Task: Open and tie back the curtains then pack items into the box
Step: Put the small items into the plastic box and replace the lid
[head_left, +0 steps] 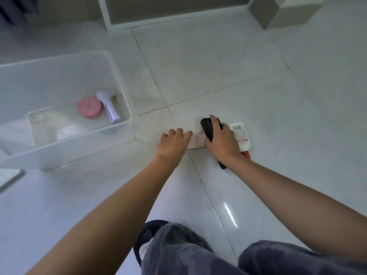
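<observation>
Floor: pale glossy tiles with dark grout lines; a bright glare streak near the person's right knee.
Left hand: reaches down to the floor, back of the hand up, fingers bent at the knuckles with the tips on a pale flat object; whether it grips that object or only presses it cannot be told.
Pale flat object: lies on the tiles between the two hands, its near edge showing; its colour is close to the tile and what it is cannot be told.
Right hand: curled round a black object, fingers over its top, thumb side toward the left hand.
Black object: elongated and rounded at its far end, held low at the floor; a dark tip also shows below the wrist.
Bottle: white with a barcode label and a red cap, lying on the tiles just beside the right hand, cap toward the person.
Box: clear plastic tub on the floor to the left, well apart from the hands.
Box contents: a pink round tin, a white and lilac handheld device beside it, and pale translucent items at the near left end that are too blurred to name.
Cardboard box: brown, at the top right.
Shelf: white frame along the top edge.
Curtain: dark folds at the top left corner.
Legs: grey trousers and a dark slipper at the bottom.
</observation>
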